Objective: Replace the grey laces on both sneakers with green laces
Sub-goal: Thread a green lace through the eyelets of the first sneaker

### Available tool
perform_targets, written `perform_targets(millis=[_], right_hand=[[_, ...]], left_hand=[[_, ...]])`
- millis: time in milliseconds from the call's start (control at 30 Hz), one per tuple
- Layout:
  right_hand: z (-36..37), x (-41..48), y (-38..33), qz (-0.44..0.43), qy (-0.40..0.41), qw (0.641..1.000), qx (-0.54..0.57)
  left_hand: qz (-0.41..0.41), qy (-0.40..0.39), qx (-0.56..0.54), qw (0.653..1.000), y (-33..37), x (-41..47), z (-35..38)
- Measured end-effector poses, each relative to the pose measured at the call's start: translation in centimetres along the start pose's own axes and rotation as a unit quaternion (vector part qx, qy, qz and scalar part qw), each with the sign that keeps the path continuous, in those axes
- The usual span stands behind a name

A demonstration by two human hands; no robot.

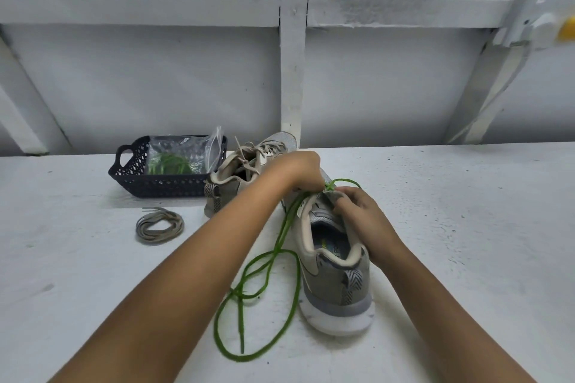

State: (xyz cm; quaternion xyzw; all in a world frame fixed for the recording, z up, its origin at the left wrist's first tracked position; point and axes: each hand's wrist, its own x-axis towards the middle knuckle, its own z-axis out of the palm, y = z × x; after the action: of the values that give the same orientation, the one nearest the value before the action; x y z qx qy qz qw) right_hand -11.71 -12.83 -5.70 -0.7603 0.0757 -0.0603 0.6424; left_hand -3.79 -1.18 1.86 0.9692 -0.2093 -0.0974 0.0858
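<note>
A grey sneaker (pixel 334 277) stands heel toward me at centre right. A green lace (pixel 267 261) runs from its front eyelets and trails in loops over the table in front of it. My left hand (pixel 303 169) pinches the green lace at the shoe's front. My right hand (pixel 362 214) grips the tongue and upper edge of the same sneaker. Behind my left arm stands a second grey sneaker (pixel 242 171) with its grey lace in place. A removed grey lace (pixel 159 225) lies coiled on the table to the left.
A dark plastic basket (pixel 137 172) at the back left holds a clear bag (pixel 183 155) with more green lace inside. The white table (pixel 466 227) ends at a white framed wall behind.
</note>
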Motion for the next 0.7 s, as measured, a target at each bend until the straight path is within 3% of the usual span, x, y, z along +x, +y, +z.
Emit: perform_targets(millis=[67,233,400,467,567,700], right_hand=[[-0.1,0.0,0.0,0.0,0.003,1.0,-0.004],[-0.1,0.1,0.1,0.002,-0.001,1.0,-0.001],[0.0,0.2,0.0,0.001,0.006,1.0,0.003],[0.0,0.2,0.1,0.01,0.006,1.0,0.01],[0.0,0.2,0.1,0.011,0.007,1.0,0.019],[0.0,0.1,0.1,0.012,0.0,1.0,0.023]], left_hand=[[-0.022,0.001,0.043,0.999,0.4,0.6,0.8],[-0.014,0.053,0.03,0.998,0.0,0.7,1.7],[0.067,0.102,-0.116,0.986,-1.7,-0.8,0.6],[0.133,0.084,-0.208,0.966,-2.8,-2.6,-0.4],[0.216,0.029,-0.362,0.906,-4.6,-5.5,-1.4],[0.284,-0.053,-0.459,0.84,-6.3,-7.7,-2.1]])
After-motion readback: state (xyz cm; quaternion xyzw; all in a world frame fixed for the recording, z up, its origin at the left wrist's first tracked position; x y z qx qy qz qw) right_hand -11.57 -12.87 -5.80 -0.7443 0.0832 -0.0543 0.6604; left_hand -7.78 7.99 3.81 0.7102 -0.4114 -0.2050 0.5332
